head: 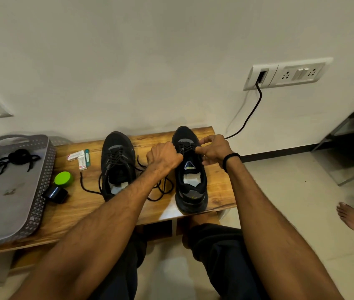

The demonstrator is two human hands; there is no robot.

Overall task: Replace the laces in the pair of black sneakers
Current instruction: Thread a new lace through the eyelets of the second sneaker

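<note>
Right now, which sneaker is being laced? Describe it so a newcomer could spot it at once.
Find the low wooden table against the white wall; two black sneakers stand on it, toes to the wall. Take the right black sneaker, nearest the black wall cable. Unlike the left black sneaker, it has the left hand and right hand at its black lace.

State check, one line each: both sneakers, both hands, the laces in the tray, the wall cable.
Left sneaker: laced, ends loose on the table.
Right sneaker: laced near the toe only.
Lace: held taut between both hands.
Left hand: fist, grips the lace.
Right hand: pinches the lace.
Spare laces: tangled, lying in the tray.
Cable: plugged into the wall.
</note>
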